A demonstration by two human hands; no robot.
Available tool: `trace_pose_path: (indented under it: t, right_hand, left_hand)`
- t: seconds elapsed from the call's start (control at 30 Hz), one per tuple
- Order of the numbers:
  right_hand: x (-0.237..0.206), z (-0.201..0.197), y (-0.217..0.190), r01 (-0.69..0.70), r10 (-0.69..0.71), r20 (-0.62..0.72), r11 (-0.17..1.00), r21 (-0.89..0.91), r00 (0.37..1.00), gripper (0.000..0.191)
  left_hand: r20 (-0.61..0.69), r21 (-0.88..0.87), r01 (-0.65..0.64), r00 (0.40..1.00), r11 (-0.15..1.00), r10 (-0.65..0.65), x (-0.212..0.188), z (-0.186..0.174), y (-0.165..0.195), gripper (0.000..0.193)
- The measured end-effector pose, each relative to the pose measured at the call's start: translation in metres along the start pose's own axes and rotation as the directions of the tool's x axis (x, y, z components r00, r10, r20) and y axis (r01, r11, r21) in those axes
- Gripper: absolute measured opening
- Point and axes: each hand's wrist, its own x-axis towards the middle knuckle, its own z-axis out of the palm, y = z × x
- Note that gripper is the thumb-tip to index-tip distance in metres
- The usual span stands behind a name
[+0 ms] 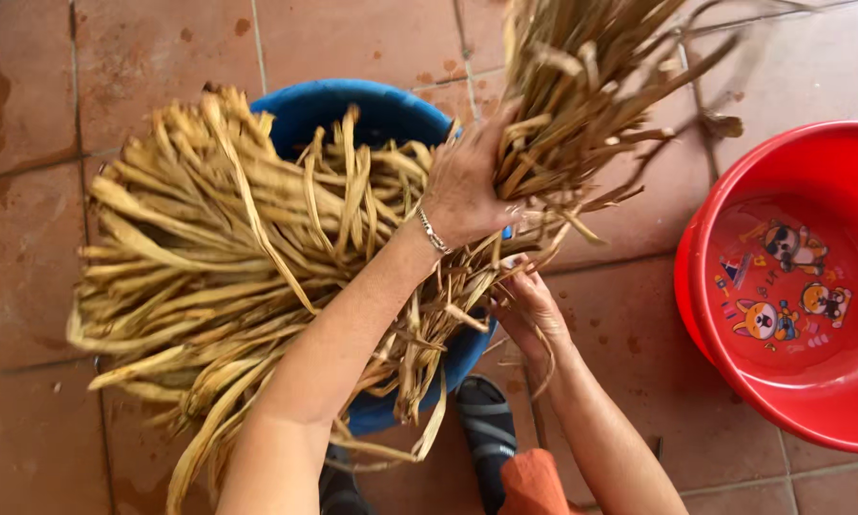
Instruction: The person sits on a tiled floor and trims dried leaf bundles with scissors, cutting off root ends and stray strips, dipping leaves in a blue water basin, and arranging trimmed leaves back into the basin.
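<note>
Dried leaf strips (228, 257) | tan, limp, bundled | heaped over blue tub (372, 110)

Soft even daylight, faint shadows, sharp focus throughout.

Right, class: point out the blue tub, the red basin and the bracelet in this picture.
blue tub (338, 107): head view, on its far rim above the dried leaves.
red basin (734, 381): head view, on its inner left wall.
bracelet (433, 231): head view, on the chain across the left wrist.
</note>
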Motion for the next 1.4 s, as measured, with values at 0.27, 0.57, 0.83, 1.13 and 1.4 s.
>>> trace_pose_path:
  t: [0.27, 0.57, 0.83, 1.13, 1.4]
  right_hand:
    - [-0.034, -0.045, -0.03, 0.24, -0.391, -0.223, 0.833, -0.498, 0.893, 0.022]
    - [-0.102, -0.117, -0.091, 0.044, -0.241, -0.472, 0.92, -0.39, 0.848, 0.039]
    - [-0.302, -0.227, -0.016, -0.526, -0.594, -0.553, 0.243, -0.815, 0.584, 0.045]
    - [-0.437, -0.257, 0.097, -0.816, -0.663, -0.554, -0.155, -0.557, 0.504, 0.058]
    - [-0.401, -0.257, 0.089, -0.675, -0.78, -0.271, -0.247, -0.695, 0.564, 0.05]
  left_hand:
    - [0.137, 0.164, 0.175, 0.971, 0.971, -0.199, -0.018, 0.049, -0.043, 0.125]
    - [0.024, 0.276, -0.168, 0.986, 0.946, 0.167, -0.081, -0.008, -0.021, 0.08]
    - [0.039, -0.042, -0.016, 0.999, 0.999, 0.017, -0.176, -0.053, 0.044, 0.019]
    - [-0.048, -0.163, 0.222, 0.972, 0.961, -0.232, -0.212, -0.066, 0.062, 0.013]
    - [-0.015, -0.188, 0.321, 0.944, 0.928, -0.33, -0.259, -0.058, 0.085, 0.013]
